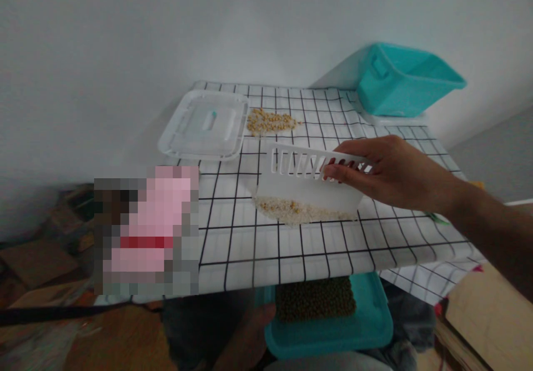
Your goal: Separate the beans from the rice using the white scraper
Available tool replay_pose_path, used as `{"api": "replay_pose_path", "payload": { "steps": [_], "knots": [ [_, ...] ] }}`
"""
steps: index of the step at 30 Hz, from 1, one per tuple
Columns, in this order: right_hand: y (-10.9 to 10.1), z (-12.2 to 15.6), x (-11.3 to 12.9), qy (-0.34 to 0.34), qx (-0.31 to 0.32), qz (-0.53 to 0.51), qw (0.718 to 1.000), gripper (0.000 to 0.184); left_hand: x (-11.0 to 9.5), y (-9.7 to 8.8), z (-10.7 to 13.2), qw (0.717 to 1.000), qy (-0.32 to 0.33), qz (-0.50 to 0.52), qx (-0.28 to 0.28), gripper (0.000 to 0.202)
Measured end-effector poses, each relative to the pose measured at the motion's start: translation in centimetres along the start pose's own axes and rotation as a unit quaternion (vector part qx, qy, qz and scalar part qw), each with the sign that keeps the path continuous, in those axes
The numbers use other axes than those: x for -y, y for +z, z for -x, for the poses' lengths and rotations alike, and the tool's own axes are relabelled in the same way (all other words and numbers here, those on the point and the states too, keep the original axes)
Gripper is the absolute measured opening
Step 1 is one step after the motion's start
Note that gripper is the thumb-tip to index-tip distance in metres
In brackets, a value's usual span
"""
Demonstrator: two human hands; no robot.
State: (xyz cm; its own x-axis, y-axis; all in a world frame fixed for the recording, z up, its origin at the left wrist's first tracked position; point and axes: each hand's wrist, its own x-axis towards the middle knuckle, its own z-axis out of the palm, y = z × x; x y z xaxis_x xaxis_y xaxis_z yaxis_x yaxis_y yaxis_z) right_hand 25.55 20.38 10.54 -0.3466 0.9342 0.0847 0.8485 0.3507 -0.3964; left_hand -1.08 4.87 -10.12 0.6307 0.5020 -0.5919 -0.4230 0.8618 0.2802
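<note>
My right hand (375,174) grips a white plastic panel (308,185) with a row of slots along its top, thumb on the near face and fingers behind. The panel stands tilted on its long edge on the checked cloth. Along its near side lies a strip of pale, rice-like grains (291,211) with a few yellow kernels. Below the table's front edge, my dim left hand (256,326) closes on the left side of a teal tray (325,340). A brown-green, bumpy mass (316,301) lies in the tray, partly hidden by the table edge.
A pile of yellow kernels (272,122) lies farther back, beside a clear plastic lid (204,124). A teal bin (395,85) stands at the back right, near the wall. A pixelated pink object (158,210) is at the front left of the table (241,254).
</note>
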Motion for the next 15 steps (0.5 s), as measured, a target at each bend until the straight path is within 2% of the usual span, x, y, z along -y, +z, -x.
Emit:
{"api": "replay_pose_path", "payload": {
  "steps": [3,8,11,15],
  "knots": [
    [-0.3,0.5,0.4,-0.007,-0.012,0.009,1.0,0.028,-0.1,0.1,0.2,1.0,0.008,0.008,-0.013,0.054],
    [-1.0,2.1,0.9,0.019,-0.054,0.048,0.997,0.024,-0.4,0.6,0.5,0.999,0.02,0.006,-0.049,0.047],
    [-1.0,3.2,1.4,0.029,-0.039,0.055,0.997,0.022,-0.4,0.5,0.4,0.998,0.024,-0.001,-0.056,0.04],
    [-0.4,3.6,1.2,0.037,-0.021,0.051,0.998,0.023,-0.2,0.4,0.3,0.998,0.036,0.005,-0.056,0.045]
  ]
}}
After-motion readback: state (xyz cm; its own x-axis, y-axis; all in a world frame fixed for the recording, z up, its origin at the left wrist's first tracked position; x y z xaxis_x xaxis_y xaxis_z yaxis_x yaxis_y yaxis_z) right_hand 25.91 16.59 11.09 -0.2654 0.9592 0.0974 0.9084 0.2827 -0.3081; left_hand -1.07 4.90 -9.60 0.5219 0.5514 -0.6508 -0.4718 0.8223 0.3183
